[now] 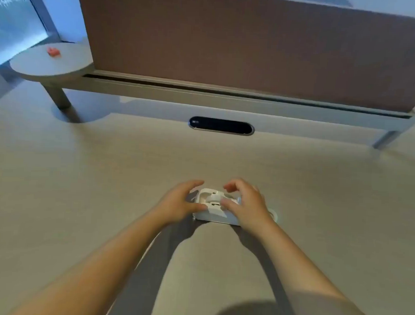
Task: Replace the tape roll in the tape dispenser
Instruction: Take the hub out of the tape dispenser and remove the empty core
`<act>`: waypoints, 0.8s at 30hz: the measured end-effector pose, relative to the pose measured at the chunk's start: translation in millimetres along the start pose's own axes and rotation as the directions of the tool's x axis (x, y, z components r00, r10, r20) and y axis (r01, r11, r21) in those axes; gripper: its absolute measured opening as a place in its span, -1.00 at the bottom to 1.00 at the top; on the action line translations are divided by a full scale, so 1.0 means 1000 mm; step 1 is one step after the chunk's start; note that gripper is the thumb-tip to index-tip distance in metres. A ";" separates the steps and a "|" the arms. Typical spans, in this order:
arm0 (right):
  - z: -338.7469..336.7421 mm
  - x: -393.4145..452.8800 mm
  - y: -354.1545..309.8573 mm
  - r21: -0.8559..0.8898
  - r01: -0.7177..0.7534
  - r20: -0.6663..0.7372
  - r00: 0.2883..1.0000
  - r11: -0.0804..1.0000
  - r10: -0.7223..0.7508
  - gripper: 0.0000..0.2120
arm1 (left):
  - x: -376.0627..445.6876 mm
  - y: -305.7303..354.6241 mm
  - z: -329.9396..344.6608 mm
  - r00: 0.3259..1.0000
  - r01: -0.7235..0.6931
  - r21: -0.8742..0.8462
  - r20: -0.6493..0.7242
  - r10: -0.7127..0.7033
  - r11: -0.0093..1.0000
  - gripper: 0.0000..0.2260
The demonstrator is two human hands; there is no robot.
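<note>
A white tape dispenser (211, 205) sits on the beige desk, seen from above, its inner well open to view. My left hand (180, 202) holds its left end, thumb on the near side and fingers over the far side. My right hand (245, 204) covers the right end, thumb resting on the top of the dispenser, fingers curled apart above it. A pale ring, possibly a tape roll (274, 214), peeks out on the desk from behind my right hand; most of it is hidden.
A brown partition panel (254, 45) on a grey rail closes the desk's far side. A dark oval cable slot (221, 125) lies beyond the dispenser. At far left a round raised shelf (51, 62) carries a small orange object (54, 51).
</note>
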State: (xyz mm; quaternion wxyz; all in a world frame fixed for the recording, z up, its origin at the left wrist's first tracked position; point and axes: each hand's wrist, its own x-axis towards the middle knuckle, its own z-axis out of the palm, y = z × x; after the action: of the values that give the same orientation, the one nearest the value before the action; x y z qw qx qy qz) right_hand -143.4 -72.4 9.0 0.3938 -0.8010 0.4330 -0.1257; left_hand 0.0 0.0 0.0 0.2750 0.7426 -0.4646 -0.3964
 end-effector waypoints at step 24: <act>0.023 0.010 0.024 -0.131 0.224 -0.031 0.973 0.966 -0.230 -0.90 | 0.012 -0.023 0.008 0.997 -0.052 -0.084 -0.053 0.048 0.995 -0.48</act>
State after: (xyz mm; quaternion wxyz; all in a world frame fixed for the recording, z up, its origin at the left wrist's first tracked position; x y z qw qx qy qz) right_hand -139.2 -75.9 -24.7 0.3153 -0.8656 0.3544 -0.1606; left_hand 7.5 -2.0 -26.4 0.3280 0.7282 -0.4584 -0.3899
